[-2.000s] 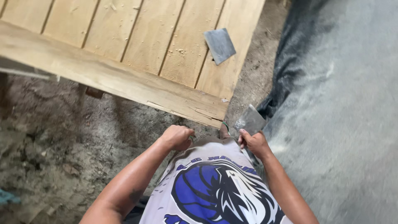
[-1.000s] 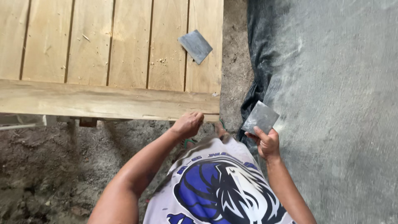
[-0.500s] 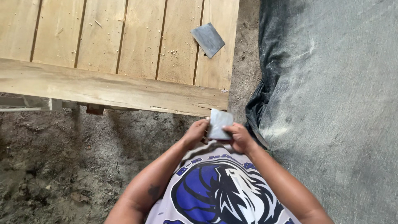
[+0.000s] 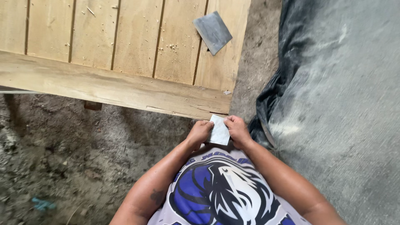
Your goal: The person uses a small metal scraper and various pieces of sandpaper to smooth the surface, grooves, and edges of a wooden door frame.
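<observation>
A thin grey metal scraper plate [image 4: 219, 129] is held between both my hands, just below the near corner of a wooden planked panel [image 4: 125, 89]. My left hand [image 4: 200, 132] grips the plate's left edge and my right hand [image 4: 236, 128] grips its right edge. A second grey metal plate [image 4: 212, 31] lies flat on the panel near its right edge, well above my hands. Wood shavings are scattered on the planks.
A dusty black tarp or sheet [image 4: 341, 96] covers the ground on the right. Dirt ground [image 4: 75, 154] stretches under and left of the panel, with a small blue scrap [image 4: 42, 204] at the lower left.
My right hand carried the plate from the right toward my body's middle, and my left hand came off the panel's edge and took hold of it too. Both hands now grip it closer to the panel's corner.
</observation>
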